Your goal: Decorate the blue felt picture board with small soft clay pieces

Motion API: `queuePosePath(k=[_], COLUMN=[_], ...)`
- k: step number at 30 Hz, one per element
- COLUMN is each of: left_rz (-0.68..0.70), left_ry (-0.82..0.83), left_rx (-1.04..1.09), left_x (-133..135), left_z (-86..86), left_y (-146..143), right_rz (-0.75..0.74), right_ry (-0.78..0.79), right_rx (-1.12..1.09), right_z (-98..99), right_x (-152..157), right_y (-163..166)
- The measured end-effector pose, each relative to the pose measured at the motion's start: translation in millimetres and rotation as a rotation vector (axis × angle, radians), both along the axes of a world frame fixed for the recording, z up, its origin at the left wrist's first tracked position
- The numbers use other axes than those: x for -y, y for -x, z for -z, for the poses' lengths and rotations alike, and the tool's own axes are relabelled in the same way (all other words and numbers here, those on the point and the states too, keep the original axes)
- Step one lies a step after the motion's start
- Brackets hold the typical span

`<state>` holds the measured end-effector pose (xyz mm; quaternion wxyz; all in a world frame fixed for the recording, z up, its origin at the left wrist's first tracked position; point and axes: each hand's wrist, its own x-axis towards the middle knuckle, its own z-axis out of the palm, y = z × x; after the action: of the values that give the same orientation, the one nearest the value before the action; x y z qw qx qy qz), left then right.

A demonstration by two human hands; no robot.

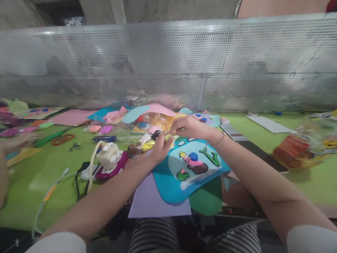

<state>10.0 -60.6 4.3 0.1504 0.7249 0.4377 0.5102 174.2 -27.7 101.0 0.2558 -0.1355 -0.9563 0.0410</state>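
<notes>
My left hand [162,147] and my right hand [187,128] meet over the top edge of a blue foam sheet [168,188]. Between their closed fingertips is a small pale yellow bit [171,136] that looks like modelling clay; the fingers partly hide it. On the blue sheet lies a light oval with a clay picture: a figure with a blue and pink body [194,157], a brown shape, a green plant and a green lump. Left of my left hand are soft clay lumps, among them a yellow one [148,146] and a white one [144,138].
A purple power strip [113,170] with a white plug and cables stands at the left. Red-handled scissors [63,139] lie beyond it. A dark flat panel [259,154] and a plastic bag [302,144] are at right. Another person's arm [4,168] enters at far left; a perforated metal screen [168,63] stands behind.
</notes>
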Motion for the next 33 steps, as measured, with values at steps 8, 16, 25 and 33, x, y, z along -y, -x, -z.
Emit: queuePosePath(k=[8, 16, 25, 33], left_rz=[-0.015, -0.072, -0.163, -0.132], left_ry=[-0.016, -0.038, 0.011, 0.111], left_rx=[-0.094, -0.052, -0.088, -0.123], left_x=[-4, -6, -6, -3], left_z=[3.7, -2.6, -7.0, -10.1], left_y=[2, 6, 7, 7], right_rz=[0.105, 0.149, 0.352, 0.39], right_ry=[-0.057, -0.033, 0.094, 0.065], right_rx=[0.201, -0.146, -0.236, 0.109], right_z=[6.7, -21.1, -44.0, -32.3], right_x=[14, 2, -1, 5], right_y=[12, -15, -58, -26])
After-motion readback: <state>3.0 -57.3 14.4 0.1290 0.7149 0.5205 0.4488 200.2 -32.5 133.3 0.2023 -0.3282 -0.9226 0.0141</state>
